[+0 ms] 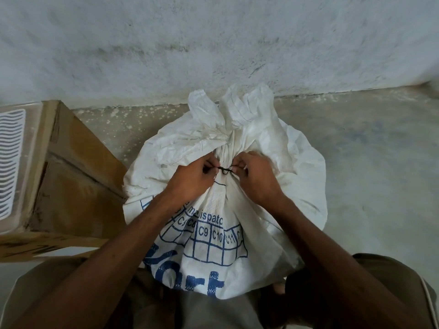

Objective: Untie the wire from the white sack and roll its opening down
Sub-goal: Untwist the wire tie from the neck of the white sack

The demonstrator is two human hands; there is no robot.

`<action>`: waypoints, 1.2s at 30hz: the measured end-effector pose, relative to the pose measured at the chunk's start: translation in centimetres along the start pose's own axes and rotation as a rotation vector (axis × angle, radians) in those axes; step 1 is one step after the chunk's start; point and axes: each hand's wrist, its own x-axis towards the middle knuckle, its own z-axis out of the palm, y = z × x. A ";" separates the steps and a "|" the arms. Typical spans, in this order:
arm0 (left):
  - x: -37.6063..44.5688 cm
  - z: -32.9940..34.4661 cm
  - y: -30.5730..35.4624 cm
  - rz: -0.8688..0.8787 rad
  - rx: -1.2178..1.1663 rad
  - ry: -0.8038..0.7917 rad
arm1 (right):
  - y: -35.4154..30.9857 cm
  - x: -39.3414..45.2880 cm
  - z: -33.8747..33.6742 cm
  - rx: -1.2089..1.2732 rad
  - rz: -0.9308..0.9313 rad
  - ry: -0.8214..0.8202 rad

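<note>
A full white sack [297,176] with blue printed letters and a grid stands on the floor in front of me. Its neck is gathered tight, and the loose top [237,108] flares up beyond it towards the wall. A thin dark wire [224,170] is twisted around the neck. My left hand [192,179] pinches the wire's left end. My right hand [256,179] pinches its right end. The twisted knot shows between my fingertips.
A brown cardboard box [78,172] with a white vented panel [10,162] on top stands close to the sack's left. A rough white wall [213,43] rises just behind the sack. Bare concrete floor [380,150] lies to the right. My knees flank the sack's base.
</note>
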 end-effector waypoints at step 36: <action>-0.5 -0.8 1.3 0.107 -0.031 0.021 | -2.7 -0.1 -2.8 0.619 0.151 -0.085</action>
